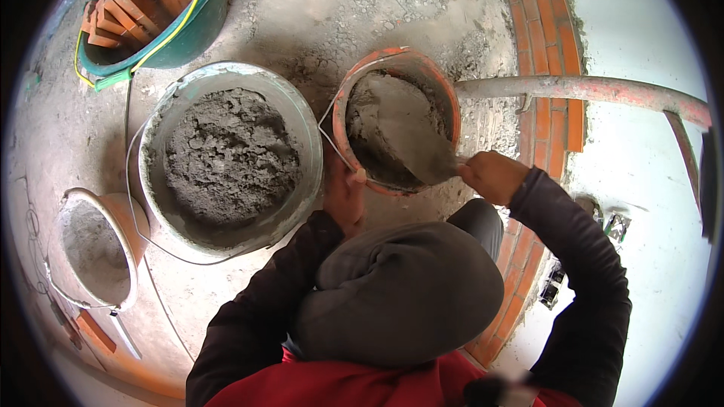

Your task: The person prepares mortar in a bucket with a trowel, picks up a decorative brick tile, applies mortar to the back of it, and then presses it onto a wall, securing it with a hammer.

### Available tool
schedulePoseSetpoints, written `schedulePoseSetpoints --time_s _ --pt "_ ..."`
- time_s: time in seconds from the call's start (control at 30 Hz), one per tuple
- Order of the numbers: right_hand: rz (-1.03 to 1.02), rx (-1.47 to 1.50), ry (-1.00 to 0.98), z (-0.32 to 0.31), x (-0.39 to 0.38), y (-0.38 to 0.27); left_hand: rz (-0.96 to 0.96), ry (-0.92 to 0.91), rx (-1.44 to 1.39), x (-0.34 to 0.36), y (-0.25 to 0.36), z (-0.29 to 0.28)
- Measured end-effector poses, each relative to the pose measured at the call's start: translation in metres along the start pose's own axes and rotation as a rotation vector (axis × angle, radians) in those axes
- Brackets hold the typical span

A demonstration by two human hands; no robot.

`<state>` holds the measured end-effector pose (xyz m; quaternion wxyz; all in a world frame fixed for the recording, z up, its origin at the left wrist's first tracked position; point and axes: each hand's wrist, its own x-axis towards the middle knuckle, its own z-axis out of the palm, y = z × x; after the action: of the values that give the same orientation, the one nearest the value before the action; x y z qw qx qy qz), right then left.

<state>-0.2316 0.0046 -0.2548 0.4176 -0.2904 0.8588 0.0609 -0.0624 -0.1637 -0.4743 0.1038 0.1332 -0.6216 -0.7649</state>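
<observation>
The right hand (492, 175) grips a mortar-coated trowel (433, 160) inside the orange bucket (443, 77); the left hand (345, 197) touches its rim, fingers too hidden for me to judge.

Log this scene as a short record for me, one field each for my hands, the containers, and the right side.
Left hand: at the near-left rim of the orange bucket
Right hand: gripping a trowel, its blade over the bucket's opening
Large grey tub: crumbly grey mix
Green tub: stacked orange bricks
Small pale bucket: grey residue inside
Right side: curved-looking brick strip, crossed by a long pole
</observation>
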Motion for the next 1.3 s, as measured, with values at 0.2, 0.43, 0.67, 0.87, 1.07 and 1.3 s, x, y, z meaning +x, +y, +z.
schedulePoseSetpoints --time_s 0.2,0.43,0.67,0.87,1.07,1.3 --pt "-0.101 -0.134 0.151 -0.056 -0.018 -0.004 0.216 0.095 -0.032 0.007 0.001 0.005" --pt "0.008 -0.274 -0.084 -0.03 0.012 -0.028 0.038 -0.025 -0.046 0.002 0.0 0.003" --pt "0.101 -0.533 0.167 -0.083 -0.019 -0.015 0.131 -0.001 0.013 0.009 0.001 -0.004" --pt "-0.033 -0.228 0.102 0.002 0.016 0.017 0.02 -0.061 -0.1 0.003 0.005 0.0" --pt "-0.271 0.136 0.099 0.037 0.045 0.001 0.014 -0.089 -0.026 0.001 -0.001 -0.004" --pt "-0.107 0.256 0.095 0.029 0.016 -0.002 -0.049 -0.063 -0.081 0.0 0.01 0.0"
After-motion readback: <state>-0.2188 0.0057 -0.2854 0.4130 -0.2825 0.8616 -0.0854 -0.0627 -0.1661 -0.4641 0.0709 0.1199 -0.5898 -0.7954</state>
